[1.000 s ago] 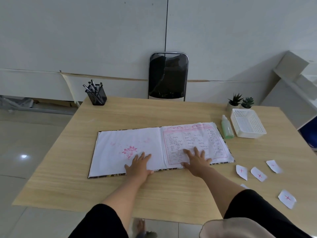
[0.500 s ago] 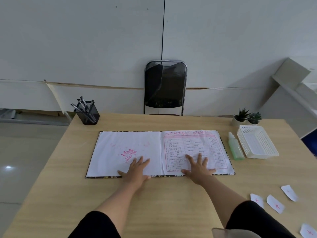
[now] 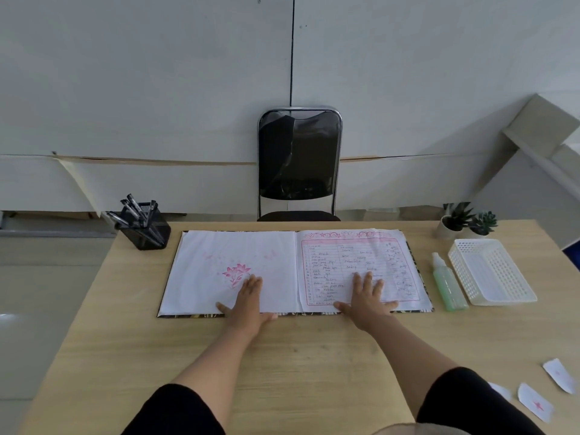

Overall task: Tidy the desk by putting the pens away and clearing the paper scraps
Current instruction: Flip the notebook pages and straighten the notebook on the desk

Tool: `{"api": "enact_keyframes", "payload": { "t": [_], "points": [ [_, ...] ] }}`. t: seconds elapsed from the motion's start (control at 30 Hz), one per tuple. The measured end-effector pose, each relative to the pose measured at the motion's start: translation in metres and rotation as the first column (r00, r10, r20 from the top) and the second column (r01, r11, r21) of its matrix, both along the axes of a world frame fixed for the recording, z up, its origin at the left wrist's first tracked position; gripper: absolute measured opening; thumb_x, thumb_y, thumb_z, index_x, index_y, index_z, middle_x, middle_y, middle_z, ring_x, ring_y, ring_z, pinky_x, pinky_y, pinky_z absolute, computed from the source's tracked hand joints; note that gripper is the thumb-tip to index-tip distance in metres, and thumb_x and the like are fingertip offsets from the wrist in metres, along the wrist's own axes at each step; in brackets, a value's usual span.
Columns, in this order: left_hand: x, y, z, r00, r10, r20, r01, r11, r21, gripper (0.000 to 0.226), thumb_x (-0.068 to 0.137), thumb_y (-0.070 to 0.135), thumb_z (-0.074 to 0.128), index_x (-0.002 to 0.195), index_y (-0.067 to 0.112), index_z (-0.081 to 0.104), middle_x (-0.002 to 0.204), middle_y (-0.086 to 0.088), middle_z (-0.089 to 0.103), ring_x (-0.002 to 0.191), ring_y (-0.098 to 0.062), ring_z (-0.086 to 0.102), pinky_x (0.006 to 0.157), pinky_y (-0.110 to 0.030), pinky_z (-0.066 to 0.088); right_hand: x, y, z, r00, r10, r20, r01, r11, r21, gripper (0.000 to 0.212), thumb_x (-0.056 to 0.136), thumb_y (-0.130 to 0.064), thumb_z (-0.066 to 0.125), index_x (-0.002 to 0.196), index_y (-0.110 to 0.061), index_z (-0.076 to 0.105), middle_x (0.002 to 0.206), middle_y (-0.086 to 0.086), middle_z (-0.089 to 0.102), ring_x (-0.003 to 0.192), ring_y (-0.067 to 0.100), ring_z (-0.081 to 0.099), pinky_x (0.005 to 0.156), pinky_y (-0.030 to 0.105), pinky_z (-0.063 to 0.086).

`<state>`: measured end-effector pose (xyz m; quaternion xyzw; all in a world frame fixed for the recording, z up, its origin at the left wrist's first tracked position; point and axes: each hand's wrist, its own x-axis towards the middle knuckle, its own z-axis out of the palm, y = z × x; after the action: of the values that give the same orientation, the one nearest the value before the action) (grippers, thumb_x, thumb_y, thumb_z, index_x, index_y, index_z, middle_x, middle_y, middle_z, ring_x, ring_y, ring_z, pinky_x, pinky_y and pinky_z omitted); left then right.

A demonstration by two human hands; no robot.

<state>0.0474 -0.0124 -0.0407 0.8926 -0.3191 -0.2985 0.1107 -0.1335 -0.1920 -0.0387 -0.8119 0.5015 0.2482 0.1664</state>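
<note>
An open notebook (image 3: 295,271) lies flat in the middle of the wooden desk (image 3: 282,356). My left hand (image 3: 249,304) rests palm down on its blank left page, fingers spread. My right hand (image 3: 365,301) lies flat on the written right page, fingers apart. Several black pens (image 3: 131,211) stand in a black mesh pen holder (image 3: 147,229) at the desk's far left corner. White paper scraps with red marks (image 3: 535,405) lie at the near right edge, another scrap (image 3: 560,375) beside them. Neither hand holds anything.
A white plastic basket (image 3: 492,271) sits at the right, a green spray bottle (image 3: 447,282) lying beside it. Two small potted plants (image 3: 467,221) stand at the far right corner. A black folding chair (image 3: 299,164) faces the desk's far side, against the wall.
The view has tilted up and shifted, so the scraps slid toward the lower right corner. Both hands stay flat on the notebook pages, fingers drawn a little closer together.
</note>
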Motion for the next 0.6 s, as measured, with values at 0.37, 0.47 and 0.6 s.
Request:
{"api": "enact_keyframes", "payload": {
  "t": [0.37,0.47,0.6],
  "points": [
    [0.01,-0.01,0.001,1.0,0.011,-0.01,-0.011,0.999,0.037,0.103,0.083,0.048,0.065,0.154,0.022,-0.005,0.163,0.007,-0.012,0.15,-0.011,-0.009,0.112,-0.07,-0.001,0.009,-0.008,0.001,0.998,-0.052,0.026,0.052,0.999,-0.005,0.107,0.083,-0.07,0.043,0.15,-0.012,-0.017,0.159,0.014,-0.021,0.149,0.032,-0.016,0.112,0.07,0.012],
    [0.013,-0.012,0.001,1.0,0.005,-0.01,-0.004,0.999,0.035,0.103,0.083,0.048,0.066,0.154,0.022,-0.004,0.163,0.007,-0.01,0.151,-0.012,-0.008,0.112,-0.07,-0.001,0.01,-0.008,0.001,0.998,-0.058,0.027,0.058,0.998,-0.004,0.107,0.083,-0.07,0.043,0.151,-0.013,-0.017,0.16,0.013,-0.021,0.149,0.031,-0.016,0.112,0.07,0.012],
    [0.015,-0.014,0.002,1.0,-0.001,-0.004,0.002,0.999,0.044,0.104,0.083,0.048,0.066,0.154,0.023,-0.005,0.163,0.006,-0.01,0.151,-0.012,-0.007,0.112,-0.07,0.0,0.011,-0.01,-0.002,0.997,-0.064,0.04,0.065,0.998,-0.015,0.107,0.083,-0.071,0.042,0.15,-0.013,-0.017,0.16,0.013,-0.021,0.149,0.031,-0.016,0.111,0.07,0.012]
  ]
}}
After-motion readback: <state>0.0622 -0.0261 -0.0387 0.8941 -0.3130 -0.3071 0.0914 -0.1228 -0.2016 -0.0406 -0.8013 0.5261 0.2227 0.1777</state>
